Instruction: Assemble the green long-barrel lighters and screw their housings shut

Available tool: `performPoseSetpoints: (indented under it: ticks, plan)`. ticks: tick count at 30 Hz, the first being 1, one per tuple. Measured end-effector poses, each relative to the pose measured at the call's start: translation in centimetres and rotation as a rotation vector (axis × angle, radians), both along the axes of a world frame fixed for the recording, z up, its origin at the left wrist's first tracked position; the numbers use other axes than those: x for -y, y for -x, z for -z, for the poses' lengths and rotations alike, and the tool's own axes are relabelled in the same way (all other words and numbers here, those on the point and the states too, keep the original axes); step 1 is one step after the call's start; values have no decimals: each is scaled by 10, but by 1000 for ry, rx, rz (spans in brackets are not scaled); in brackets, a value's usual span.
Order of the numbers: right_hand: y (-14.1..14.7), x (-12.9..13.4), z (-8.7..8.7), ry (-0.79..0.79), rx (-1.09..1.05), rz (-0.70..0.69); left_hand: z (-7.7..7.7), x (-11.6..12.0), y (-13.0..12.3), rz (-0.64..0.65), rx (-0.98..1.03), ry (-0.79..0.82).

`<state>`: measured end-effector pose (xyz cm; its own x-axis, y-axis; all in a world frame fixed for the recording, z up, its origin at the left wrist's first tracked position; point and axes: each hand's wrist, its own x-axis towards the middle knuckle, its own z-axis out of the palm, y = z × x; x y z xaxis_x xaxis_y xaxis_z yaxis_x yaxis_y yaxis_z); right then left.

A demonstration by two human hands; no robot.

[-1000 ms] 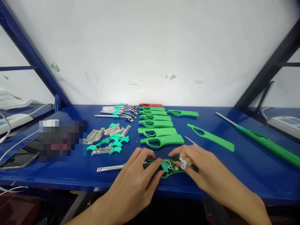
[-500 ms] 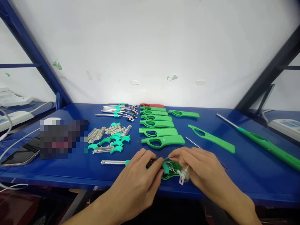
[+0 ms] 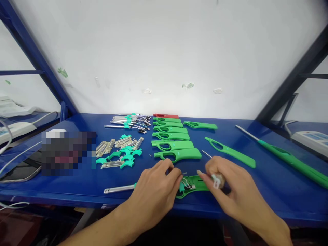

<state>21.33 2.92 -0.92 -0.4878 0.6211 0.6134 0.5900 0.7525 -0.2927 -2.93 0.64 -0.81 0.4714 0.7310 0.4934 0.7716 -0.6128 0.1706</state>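
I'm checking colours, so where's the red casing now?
In the head view, the red casing lies centrally, near the wall, behind the row of green casings and right of the metal rods.

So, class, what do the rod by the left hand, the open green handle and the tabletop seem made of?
Rod: looks metal, polished; silvery with bright streaks.
Green handle: likely moulded plastic; even colour, thin walls.
Tabletop: perhaps painted metal; glossy blue surface, core hidden.

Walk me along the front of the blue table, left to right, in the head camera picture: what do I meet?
Phone, silver tube, left hand, open green case, right hand, long green lighter.
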Motion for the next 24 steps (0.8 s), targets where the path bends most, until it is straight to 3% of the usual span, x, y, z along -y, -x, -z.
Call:
performPoseSetpoints:
  ticks: [4, 11, 24]
  plan:
    - [-2, 5, -1, 72, 48, 103, 4, 1, 3, 33, 26, -28]
    - [0, 2, -7, 333, 67, 65, 6, -3, 5, 80, 16, -63]
    - [5, 2, -5, 240, 137, 34, 5, -1, 3, 112, 83, -83]
